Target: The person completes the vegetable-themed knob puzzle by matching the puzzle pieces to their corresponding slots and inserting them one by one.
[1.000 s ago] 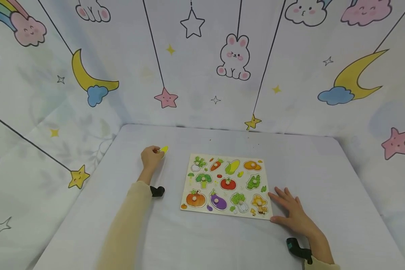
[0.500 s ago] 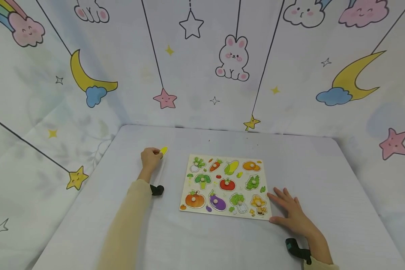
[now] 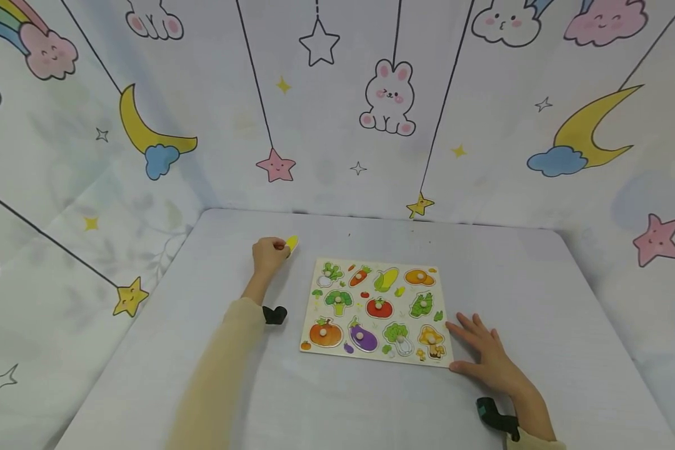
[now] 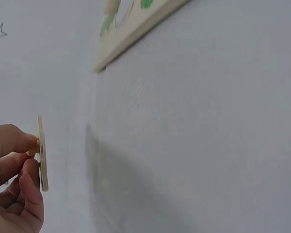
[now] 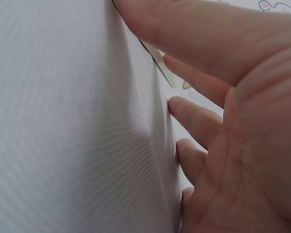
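My left hand (image 3: 269, 255) pinches a yellow knobbed puzzle piece (image 3: 292, 244), back and to the left of the puzzle board. Seen edge-on in the left wrist view, the thin wooden piece (image 4: 42, 155) stands upright at the fingertips, held by its knob; the fingers hide part of its face. The vegetable puzzle board (image 3: 374, 361) lies flat in the middle of the table, with a tomato, eggplant, pumpkin and several other vegetables on it. At its right edge, my right hand (image 3: 492, 359) rests spread, thumb and a fingertip against the border.
A white cloth covers the table (image 3: 371, 406). Behind and at the sides rises a pale backdrop (image 3: 326, 112) printed with moons, stars and a bunny. A few tiny dark specks lie near the table's back edge. Both wrists wear a black camera (image 3: 274, 315).
My left hand has moved right and slightly away from me, carrying the yellow puzzle piece toward the board's back left corner. The right hand and board have stayed put.
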Action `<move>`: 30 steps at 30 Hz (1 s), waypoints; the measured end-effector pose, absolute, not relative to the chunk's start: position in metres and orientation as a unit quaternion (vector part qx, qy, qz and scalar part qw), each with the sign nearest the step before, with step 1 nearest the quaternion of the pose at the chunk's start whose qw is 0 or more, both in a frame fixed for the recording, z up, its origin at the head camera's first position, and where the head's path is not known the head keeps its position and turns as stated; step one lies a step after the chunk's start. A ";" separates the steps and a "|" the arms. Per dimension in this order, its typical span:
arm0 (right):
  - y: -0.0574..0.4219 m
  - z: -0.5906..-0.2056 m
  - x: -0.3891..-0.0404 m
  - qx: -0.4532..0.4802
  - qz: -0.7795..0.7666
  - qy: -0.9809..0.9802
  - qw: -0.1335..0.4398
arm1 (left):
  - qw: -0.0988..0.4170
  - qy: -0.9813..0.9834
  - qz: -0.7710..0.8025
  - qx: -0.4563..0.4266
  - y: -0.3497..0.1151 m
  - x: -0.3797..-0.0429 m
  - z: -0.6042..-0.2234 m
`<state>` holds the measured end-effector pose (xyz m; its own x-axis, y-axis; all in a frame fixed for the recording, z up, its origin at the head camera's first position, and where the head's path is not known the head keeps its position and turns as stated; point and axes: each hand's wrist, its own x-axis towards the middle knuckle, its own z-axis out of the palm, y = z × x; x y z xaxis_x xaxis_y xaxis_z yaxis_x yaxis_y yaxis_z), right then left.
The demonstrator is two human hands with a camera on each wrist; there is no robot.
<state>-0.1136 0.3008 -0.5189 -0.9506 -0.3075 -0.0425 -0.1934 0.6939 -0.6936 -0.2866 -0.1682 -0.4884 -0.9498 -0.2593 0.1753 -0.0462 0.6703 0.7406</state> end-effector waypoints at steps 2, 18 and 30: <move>0.301 -0.519 -0.113 -0.136 -0.369 0.916 0.077 | 0.131 -0.904 -0.400 0.073 -0.155 -0.286 -0.485; 0.305 -0.518 -0.113 -0.137 -0.363 0.919 0.074 | 0.081 -0.905 -0.411 -0.074 -0.035 -0.274 -0.468; 0.303 -0.520 -0.113 -0.141 -0.369 0.916 0.070 | 0.017 -0.909 -0.404 -0.104 0.013 -0.268 -0.485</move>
